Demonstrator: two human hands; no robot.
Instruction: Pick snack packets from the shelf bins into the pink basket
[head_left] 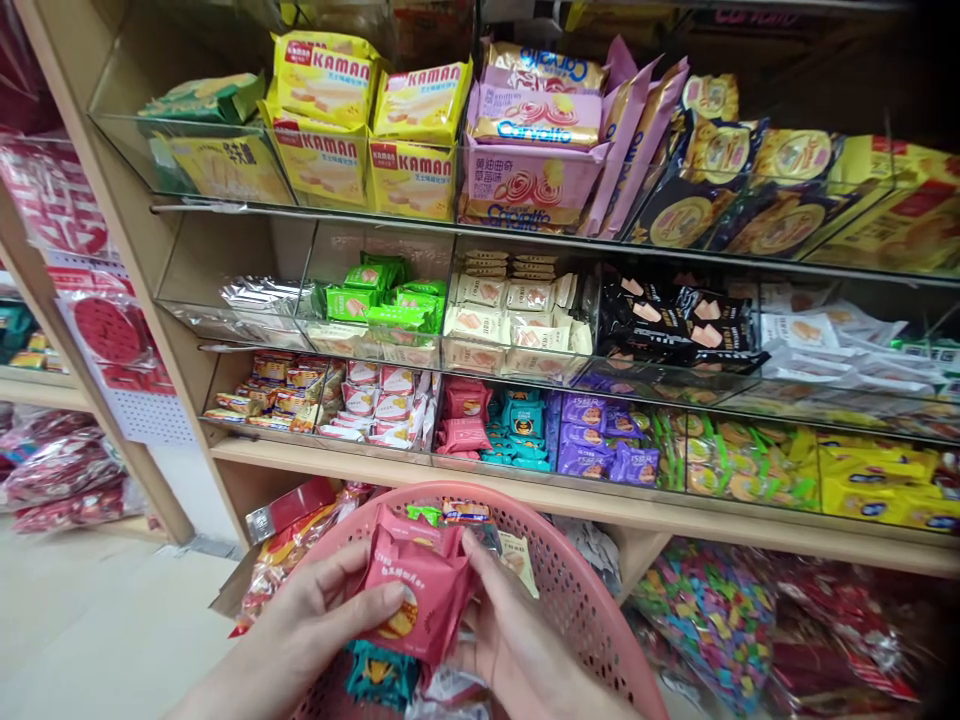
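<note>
Both of my hands hold a bunch of red snack packets point(420, 590) over a pink perforated basket point(577, 590). My left hand point(322, 610) grips the packets from the left, thumb on the front. From the right, my right hand point(502, 640) closes its fingers on them. Inside the basket lie a teal packet point(379, 675), a green one point(424, 513) and other small wrapped snacks. Matching red packets point(463, 415) sit in a clear bin on the shelf straight ahead, beside teal packets point(521, 425).
Clear acrylic bins on wooden shelves point(525, 495) hold snacks: yellow KAMAN wafer bags point(330, 110) and pink bags point(532, 150) on top, green point(382, 295), cream and black packets in the middle, purple point(600, 435) and yellow ones lower. Bagged candy fills the floor level at right.
</note>
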